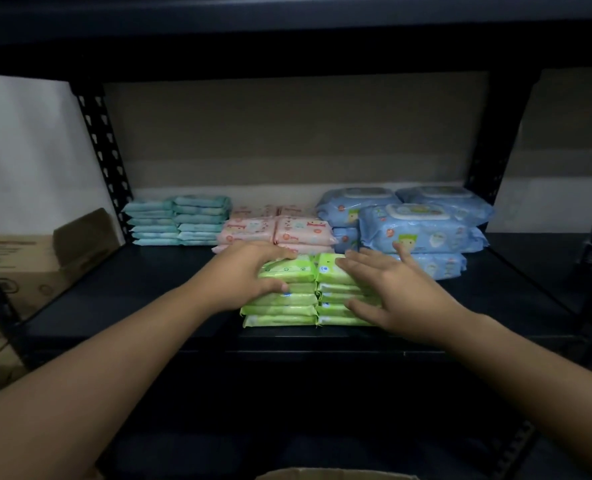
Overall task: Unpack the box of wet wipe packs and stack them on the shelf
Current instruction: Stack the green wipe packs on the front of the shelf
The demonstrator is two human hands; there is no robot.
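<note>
Lime-green packs (280, 299) are showing bright against the black shelf (131, 299). Teal packs (180, 220) are sitting pale, pink packs (277, 230) are carrying cartoon prints, and sky-blue packs (422, 230) are displaying white lids.

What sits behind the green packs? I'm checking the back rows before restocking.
Behind the green packs sit pink packs; blue packs stand behind on the right. Both hands cover the pink stack's lower layers.

My right hand (396, 292) hides part of the green packs (287, 296), and the box (336, 474) below them is cut off.
</note>
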